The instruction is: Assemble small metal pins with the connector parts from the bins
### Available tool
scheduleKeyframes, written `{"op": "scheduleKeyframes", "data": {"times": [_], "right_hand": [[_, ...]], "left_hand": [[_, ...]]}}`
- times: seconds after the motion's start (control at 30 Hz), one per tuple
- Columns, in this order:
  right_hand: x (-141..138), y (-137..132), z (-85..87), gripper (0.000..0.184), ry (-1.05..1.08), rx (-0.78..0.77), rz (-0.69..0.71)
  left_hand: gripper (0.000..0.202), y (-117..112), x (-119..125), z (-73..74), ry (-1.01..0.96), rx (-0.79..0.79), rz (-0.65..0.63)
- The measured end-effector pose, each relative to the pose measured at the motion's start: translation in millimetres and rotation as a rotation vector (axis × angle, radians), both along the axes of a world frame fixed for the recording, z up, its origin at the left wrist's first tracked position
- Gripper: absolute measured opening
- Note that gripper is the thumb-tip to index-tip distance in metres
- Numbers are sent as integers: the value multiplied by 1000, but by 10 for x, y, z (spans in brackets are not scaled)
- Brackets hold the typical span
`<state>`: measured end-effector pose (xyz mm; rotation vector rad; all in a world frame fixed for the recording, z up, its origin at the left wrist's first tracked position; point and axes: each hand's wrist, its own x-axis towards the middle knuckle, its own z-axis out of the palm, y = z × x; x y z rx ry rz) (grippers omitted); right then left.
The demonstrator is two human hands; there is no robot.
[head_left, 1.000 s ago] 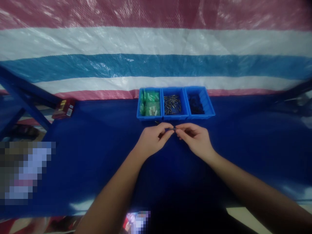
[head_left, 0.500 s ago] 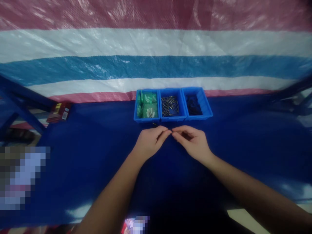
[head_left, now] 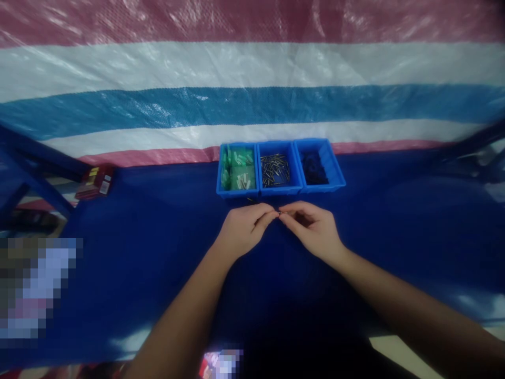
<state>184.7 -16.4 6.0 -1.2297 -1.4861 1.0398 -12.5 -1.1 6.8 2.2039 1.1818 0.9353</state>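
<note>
My left hand point(head_left: 249, 226) and my right hand point(head_left: 314, 227) meet fingertip to fingertip above the blue table, just in front of the bins. Both are closed in a pinch. A small slim metal piece point(head_left: 280, 213) shows in the narrow gap between the fingertips; most of it is hidden and its exact kind is too small to tell. Behind my left hand, a thin dark pin-like piece point(head_left: 250, 199) lies close to the left bin's front edge.
Three joined blue bins stand behind my hands: the left bin point(head_left: 236, 193) holds green bags and white pieces, the middle bin point(head_left: 281, 190) slim metal pins, the right bin point(head_left: 335, 176) dark pieces. A red box point(head_left: 94, 181) sits far left. Striped sheeting point(head_left: 252, 63) hangs behind.
Both hands keep nearly the same place and pinch. My right fingers have shifted very slightly, and a little more of the slim metal piece shows between the fingertips.
</note>
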Motion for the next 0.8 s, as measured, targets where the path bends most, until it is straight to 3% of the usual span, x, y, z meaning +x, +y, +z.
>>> {"op": "scheduleKeyframes", "data": {"times": [0.23,0.4,0.6,0.8], "right_hand": [[-18,14,27,16,86,-54,-18],[-21,13,19,16,104,-54,-17],[-23,2,34,16,117,-41,-12],[-29,23,34,14,157,-75,-24]], "left_hand": [[19,-18,29,-61,-57,16,63],[14,-14,11,-49,-57,5,42],[26,-5,-9,-22,42,-39,34],[16,-14,20,-60,-80,-58,50]]}}
